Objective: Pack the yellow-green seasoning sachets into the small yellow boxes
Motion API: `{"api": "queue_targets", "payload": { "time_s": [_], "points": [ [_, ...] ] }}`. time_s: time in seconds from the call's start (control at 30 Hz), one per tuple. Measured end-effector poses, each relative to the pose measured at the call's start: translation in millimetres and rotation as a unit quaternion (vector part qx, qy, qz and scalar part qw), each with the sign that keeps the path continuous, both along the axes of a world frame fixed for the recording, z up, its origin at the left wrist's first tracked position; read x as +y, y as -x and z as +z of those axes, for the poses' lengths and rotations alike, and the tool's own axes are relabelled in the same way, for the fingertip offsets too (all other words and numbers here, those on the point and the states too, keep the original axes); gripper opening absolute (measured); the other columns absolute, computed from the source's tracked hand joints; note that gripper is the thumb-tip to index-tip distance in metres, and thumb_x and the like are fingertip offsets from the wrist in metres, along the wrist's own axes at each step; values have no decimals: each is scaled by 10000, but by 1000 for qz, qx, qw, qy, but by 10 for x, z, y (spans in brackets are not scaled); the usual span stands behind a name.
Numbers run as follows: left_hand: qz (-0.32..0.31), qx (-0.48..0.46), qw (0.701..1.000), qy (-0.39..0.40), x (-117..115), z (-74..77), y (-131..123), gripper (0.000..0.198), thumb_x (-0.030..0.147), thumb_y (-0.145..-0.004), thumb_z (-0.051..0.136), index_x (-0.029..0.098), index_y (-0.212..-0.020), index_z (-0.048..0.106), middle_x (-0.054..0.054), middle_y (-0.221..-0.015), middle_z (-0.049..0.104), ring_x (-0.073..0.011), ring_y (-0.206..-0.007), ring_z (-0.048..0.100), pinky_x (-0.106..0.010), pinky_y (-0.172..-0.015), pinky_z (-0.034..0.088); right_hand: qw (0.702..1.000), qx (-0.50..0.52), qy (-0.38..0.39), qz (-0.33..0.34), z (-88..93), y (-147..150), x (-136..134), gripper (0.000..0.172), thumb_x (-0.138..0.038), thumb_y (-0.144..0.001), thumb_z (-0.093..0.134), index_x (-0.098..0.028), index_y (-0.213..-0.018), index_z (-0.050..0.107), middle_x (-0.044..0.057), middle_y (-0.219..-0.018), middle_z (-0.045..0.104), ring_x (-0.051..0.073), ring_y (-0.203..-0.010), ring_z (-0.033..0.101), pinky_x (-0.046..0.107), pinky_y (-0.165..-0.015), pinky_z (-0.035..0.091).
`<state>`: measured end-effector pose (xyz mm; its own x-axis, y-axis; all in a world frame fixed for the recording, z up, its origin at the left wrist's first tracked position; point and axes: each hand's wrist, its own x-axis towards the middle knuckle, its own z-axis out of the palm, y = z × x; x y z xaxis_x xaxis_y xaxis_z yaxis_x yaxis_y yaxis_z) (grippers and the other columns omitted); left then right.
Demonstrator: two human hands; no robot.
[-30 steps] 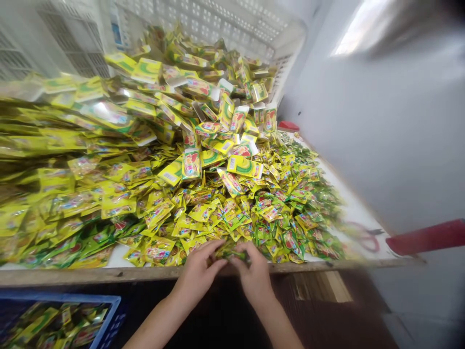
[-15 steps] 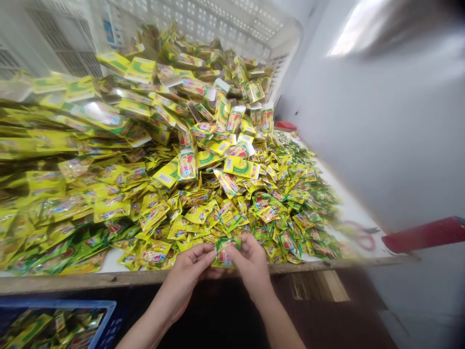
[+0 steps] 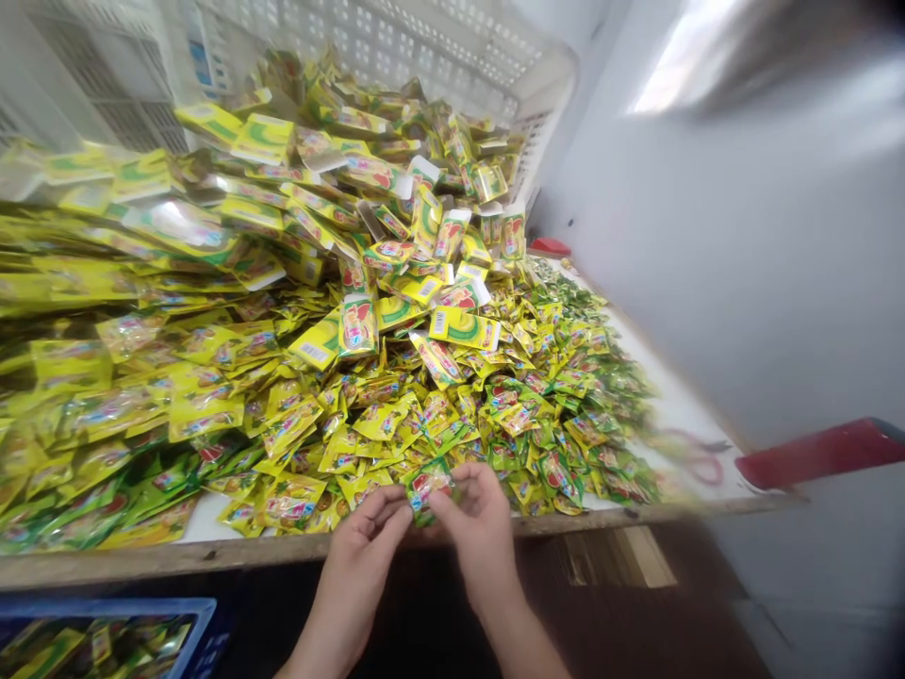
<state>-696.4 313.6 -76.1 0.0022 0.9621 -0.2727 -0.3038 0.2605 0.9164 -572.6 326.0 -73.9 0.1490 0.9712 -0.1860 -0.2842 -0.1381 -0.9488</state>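
Observation:
My right hand (image 3: 478,528) pinches a small green and yellow sachet (image 3: 425,485) just above the table's front edge (image 3: 212,554). My left hand (image 3: 368,545) is beside it, fingers curled, its fingertips touching the sachet's lower left corner. Right behind my hands lies a big heap of small yellow and green sachets (image 3: 438,415). Larger yellow packets (image 3: 463,327) are piled higher at the back and on the left.
A white plastic crate (image 3: 452,47) stands at the back behind the pile. A blue crate (image 3: 106,637) with more sachets sits below the table at the lower left. Red scissors (image 3: 689,457) lie on the table at the right. A red object (image 3: 820,453) juts in from the right.
My hands have lifted a sachet out of the front of the heap. It now sits between my fingertips, slightly left of where it was picked up.

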Motion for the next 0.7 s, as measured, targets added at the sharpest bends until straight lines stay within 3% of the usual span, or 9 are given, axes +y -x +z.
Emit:
{"api": "queue_targets", "payload": {
  "time_s": [0.1, 0.2, 0.27, 0.37, 0.43, 0.5, 0.57, 0.63, 0.7],
  "points": [
    [13, 40, 999, -25, 0, 51, -14, 218, 363, -817, 684, 218, -952, 593, -6, -901, 699, -180, -889, 651, -252, -788, 524, 999, -33, -15, -24, -61, 25, -36, 299, -357, -726, 750, -217, -834, 510, -28, -712, 561, 146, -622, 571, 225, -489, 526],
    [19, 98, 993, -64, 2, 77, 7, 193, 369, -807, 688, 225, -906, 608, -3, -858, 713, -182, -853, 663, -242, -759, 526, 995, -88, -38, -25, -88, -22, -38, 339, -355, -731, 757, -206, -979, 579, 20, -844, 630, 182, -766, 622, 257, -623, 556],
    [-16, 141, 985, -99, 12, 109, 55, 172, 380, -809, 676, 222, -877, 664, -17, -846, 733, -198, -824, 682, -257, -736, 537, 995, -94, -33, 29, -71, -87, -23, 407, -377, -720, 770, -192, -1050, 621, 59, -914, 669, 213, -823, 639, 278, -645, 563],
    [-85, 228, 957, -156, 131, 240, 234, 159, 376, -771, 710, 224, -774, 756, -30, -748, 757, -220, -720, 695, -286, -679, 541, 988, -85, -8, 129, -10, -196, -19, 342, -447, -733, 748, -165, -918, 691, 61, -801, 677, 214, -705, 621, 274, -516, 543],
    [-62, 309, 931, -182, 365, 395, 447, 163, 377, -778, 702, 233, -779, 778, -40, -794, 773, -236, -787, 698, -318, -771, 531, 987, -106, 0, 123, 23, -249, -39, 344, -479, -741, 732, -158, -862, 705, 50, -747, 654, 205, -668, 593, 267, -476, 532],
    [25, 396, 898, -191, 749, 586, 705, 228, 381, -833, 638, 220, -947, 753, -70, -1026, 752, -264, -1009, 654, -376, -956, 461, 988, -121, 5, 94, 28, -267, -66, 357, -499, -733, 732, -158, -838, 710, 39, -712, 623, 198, -654, 572, 264, -459, 532],
    [90, 474, 857, -184, 1220, 775, 949, 326, 320, -846, 628, 210, -1151, 657, -93, -1290, 626, -290, -1243, 508, -446, -1083, 346, 990, -119, 7, 75, 1, -247, -93, 381, -520, -703, 747, -159, -819, 717, 37, -691, 614, 195, -636, 564, 267, -444, 533],
    [111, 534, 824, -155, 1665, 923, 1130, 366, 299, -839, 656, 168, -1177, 606, -105, -1299, 588, -292, -1221, 515, -525, -1044, 374, 993, -107, 5, 55, -45, -199, -116, 429, -550, -643, 777, -162, -821, 732, 46, -691, 636, 203, -620, 579, 271, -418, 527],
    [102, 574, 803, -124, 1986, 1015, 1242, 299, 316, -878, 619, 121, -1106, 617, -79, -1165, 632, -248, -1067, 607, -475, -948, 464, 995, -98, 11, 33, -93, -152, -135, 475, -585, -575, 798, -169, -797, 745, 47, -653, 644, 202, -561, 585, 271, -380, 504]
  ]
}}
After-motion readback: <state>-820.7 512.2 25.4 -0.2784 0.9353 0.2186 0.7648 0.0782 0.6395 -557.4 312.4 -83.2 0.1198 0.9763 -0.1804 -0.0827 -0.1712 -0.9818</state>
